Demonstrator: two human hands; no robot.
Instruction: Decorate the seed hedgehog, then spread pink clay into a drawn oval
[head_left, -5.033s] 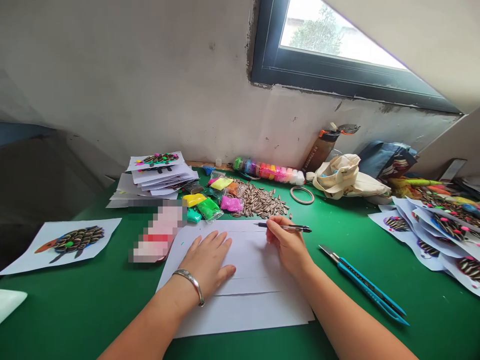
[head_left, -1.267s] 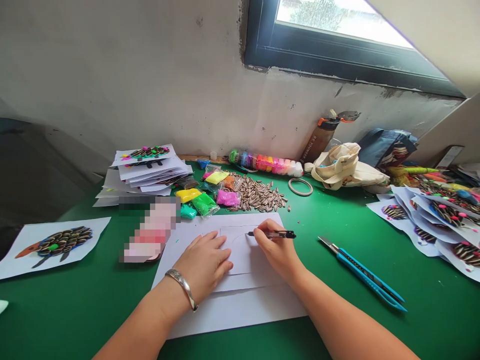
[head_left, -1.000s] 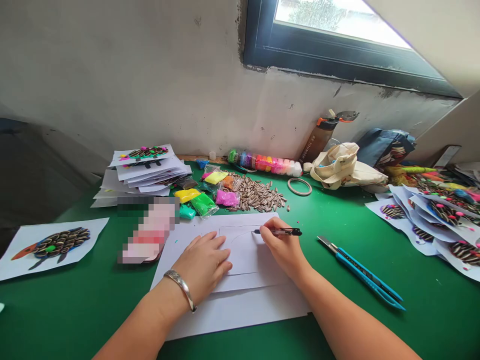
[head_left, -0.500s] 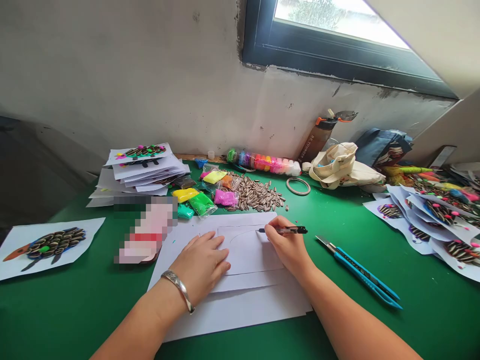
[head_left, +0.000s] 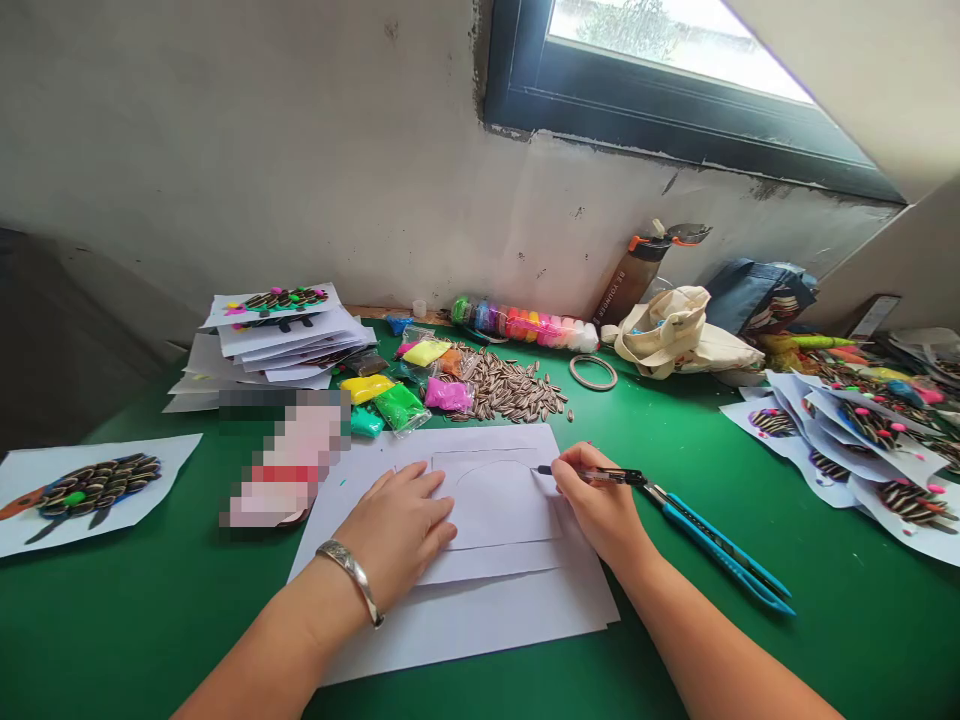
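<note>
The left hand point(head_left: 405, 520) lies flat, fingers loosely spread, hiding some of the paper point(head_left: 501, 515), while the right hand point(head_left: 604, 505) pinches a pen point(head_left: 611, 476) overlapping the knife's point(head_left: 694, 527) tip.

Pen point(head_left: 611, 476) in right hand point(head_left: 600, 500)

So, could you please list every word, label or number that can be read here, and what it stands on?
"BE YOUNGER": on the brown bottle.
Pen: any marking is too small to read.
Blue bag: any lettering is too small to read.
Pixelated pink item: nothing legible.
</note>
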